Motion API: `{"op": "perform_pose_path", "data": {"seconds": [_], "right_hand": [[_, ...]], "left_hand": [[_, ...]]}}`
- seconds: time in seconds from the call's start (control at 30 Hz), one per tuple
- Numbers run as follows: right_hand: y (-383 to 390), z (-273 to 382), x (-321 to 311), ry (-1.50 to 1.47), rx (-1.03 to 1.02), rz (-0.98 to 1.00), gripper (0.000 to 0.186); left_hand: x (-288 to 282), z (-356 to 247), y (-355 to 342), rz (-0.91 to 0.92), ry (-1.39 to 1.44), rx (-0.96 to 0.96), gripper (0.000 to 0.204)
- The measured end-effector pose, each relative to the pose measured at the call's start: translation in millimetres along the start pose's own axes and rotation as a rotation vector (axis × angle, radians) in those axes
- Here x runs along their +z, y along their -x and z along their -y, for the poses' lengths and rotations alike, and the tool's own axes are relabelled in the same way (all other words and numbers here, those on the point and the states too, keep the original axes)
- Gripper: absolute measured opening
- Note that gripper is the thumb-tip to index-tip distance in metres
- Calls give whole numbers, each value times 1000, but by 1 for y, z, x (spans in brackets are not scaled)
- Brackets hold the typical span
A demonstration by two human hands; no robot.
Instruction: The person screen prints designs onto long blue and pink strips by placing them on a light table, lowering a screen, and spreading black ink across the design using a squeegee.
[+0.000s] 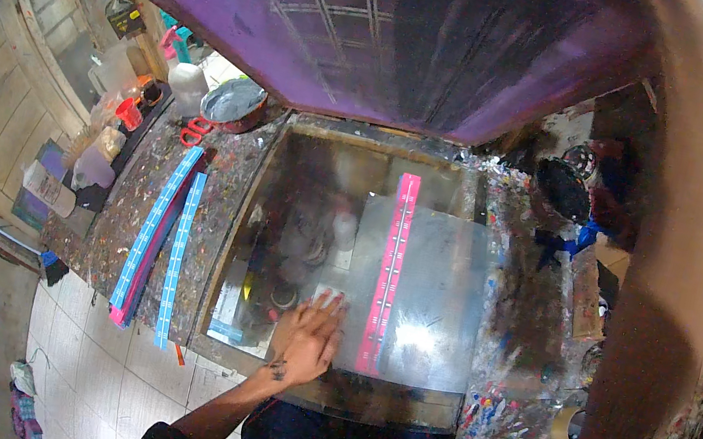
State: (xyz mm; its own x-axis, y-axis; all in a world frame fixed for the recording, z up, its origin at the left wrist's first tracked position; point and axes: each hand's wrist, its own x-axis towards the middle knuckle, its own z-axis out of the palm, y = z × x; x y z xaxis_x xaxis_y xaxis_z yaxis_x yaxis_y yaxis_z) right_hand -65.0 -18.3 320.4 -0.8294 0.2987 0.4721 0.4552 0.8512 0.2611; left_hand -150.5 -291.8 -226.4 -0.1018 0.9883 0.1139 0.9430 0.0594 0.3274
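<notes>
My left hand (308, 338) rests on the glass panel (297, 210), fingers stretched out, holding nothing. Just right of its fingertips, a long pink strip (390, 272) with white marks lies along a translucent grey sheet (445, 272). Above the glass, a framed purple printing screen (220, 7) is tilted up. My right forearm (685, 229) reaches up along the right side, past the top edge, so my right hand is out of sight. Left of the glass lie a blue strip (181, 256) and a stack of blue and pink strips (152, 233).
Paint-spattered boards flank the glass. At the back left are a bowl of grey paint (235, 100), red-handled scissors (194, 132) and several bottles. On the right stand a dark tub (564, 188), a blue cloth-like item (573, 240) and a tape roll (565, 426).
</notes>
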Motion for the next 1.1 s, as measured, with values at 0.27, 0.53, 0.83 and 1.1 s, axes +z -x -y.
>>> {"op": "perform_pose_path", "data": {"seconds": [0.27, 0.53, 0.83, 1.1], "right_hand": [[9, 32, 14, 57, 186, 166, 47], [207, 155, 82, -239, 141, -332, 36], [331, 185, 190, -651, 178, 668, 25], [350, 158, 294, -444, 59, 221, 15]], "left_hand": [[-63, -130, -71, 122, 926, -34, 49], [-276, -81, -5, -812, -442, -116, 65], [-117, -19, 120, -94, -170, 41, 36], [-143, -32, 112, 18, -26, -2, 37]]}}
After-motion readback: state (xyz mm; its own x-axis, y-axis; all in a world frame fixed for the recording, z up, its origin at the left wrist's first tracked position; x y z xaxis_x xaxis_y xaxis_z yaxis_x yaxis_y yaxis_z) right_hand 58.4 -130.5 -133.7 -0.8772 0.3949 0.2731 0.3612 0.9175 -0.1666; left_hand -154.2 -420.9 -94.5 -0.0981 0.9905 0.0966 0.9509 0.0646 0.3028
